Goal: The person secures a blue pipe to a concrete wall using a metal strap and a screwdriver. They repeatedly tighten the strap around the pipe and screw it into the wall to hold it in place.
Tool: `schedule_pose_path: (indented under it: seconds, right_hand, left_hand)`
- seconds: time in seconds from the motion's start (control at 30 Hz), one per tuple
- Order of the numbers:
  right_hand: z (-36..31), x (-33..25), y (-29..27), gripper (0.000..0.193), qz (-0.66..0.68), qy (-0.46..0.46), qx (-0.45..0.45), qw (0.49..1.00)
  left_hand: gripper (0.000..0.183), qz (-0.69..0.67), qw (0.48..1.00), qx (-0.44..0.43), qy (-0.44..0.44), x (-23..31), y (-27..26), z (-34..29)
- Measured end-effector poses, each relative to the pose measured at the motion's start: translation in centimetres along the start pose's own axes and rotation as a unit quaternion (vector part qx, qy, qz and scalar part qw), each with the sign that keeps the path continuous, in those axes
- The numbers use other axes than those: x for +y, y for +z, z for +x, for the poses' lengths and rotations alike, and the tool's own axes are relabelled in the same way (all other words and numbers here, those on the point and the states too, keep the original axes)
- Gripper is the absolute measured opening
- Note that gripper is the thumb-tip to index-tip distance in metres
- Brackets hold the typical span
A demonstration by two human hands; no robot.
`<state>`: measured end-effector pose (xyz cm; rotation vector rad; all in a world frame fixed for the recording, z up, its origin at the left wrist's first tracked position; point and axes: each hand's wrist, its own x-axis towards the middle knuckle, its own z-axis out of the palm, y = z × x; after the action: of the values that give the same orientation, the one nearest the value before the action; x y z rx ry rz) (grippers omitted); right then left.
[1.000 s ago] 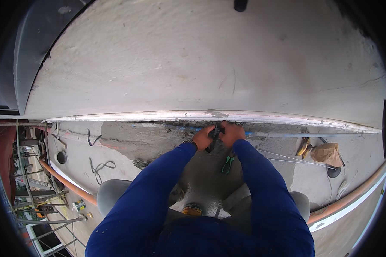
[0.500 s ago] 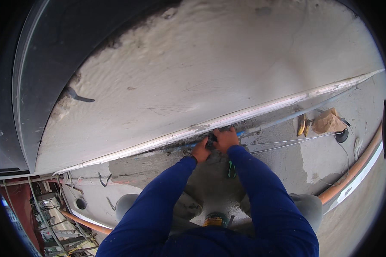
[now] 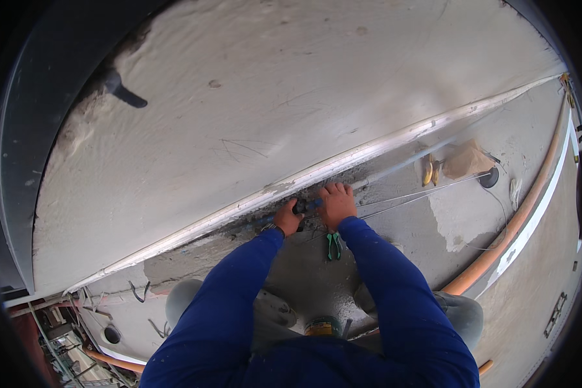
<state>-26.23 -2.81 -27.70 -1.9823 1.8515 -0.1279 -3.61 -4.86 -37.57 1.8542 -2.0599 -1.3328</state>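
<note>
A blue-grey pipe (image 3: 394,170) runs along the base of the wall. My left hand (image 3: 287,218) is closed around a black pipe fitting (image 3: 299,206) on this line, its thumb on top. To the right, my right hand (image 3: 337,205) wraps over the pipe just beside the fitting, fingers bent over it. My fingers and palms hide part of the joint. Below my right wrist, pliers with green handles (image 3: 333,246) lie on the wet concrete floor, handles toward me.
The wall (image 3: 291,103) with its pale bottom edge rises ahead. Yellow-handled tools (image 3: 431,171), a brown paper bag (image 3: 469,160) and thin wires (image 3: 427,193) lie to the right. An orange pipe (image 3: 498,255) curves behind them. A tin (image 3: 322,326) stands between my feet.
My right hand has shifted from the fitting onto the pipe on its right, so the hands are farther apart. The view has moved, and the green-handled pliers show more fully.
</note>
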Motion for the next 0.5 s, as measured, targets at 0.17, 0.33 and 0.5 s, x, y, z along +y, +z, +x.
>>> schedule_pose_path:
  seconds: [0.17,0.33,0.5]
  right_hand:
    - [-5.9,2.9,-1.7,0.05,-0.017,0.039,0.021,0.999]
    - [-11.5,1.9,-0.2,0.047,0.039,0.134,-0.059,0.988]
    - [-15.0,1.1,1.9,0.042,0.107,0.101,-0.129,0.981]
  left_hand:
    - [0.077,-0.047,0.996,-0.071,-0.029,2.3,-0.3,0.1]
    - [0.079,-0.059,0.996,-0.058,-0.018,0.8,-0.3,0.8]
    - [0.081,-0.076,0.994,-0.075,-0.026,0.3,-0.2,2.5]
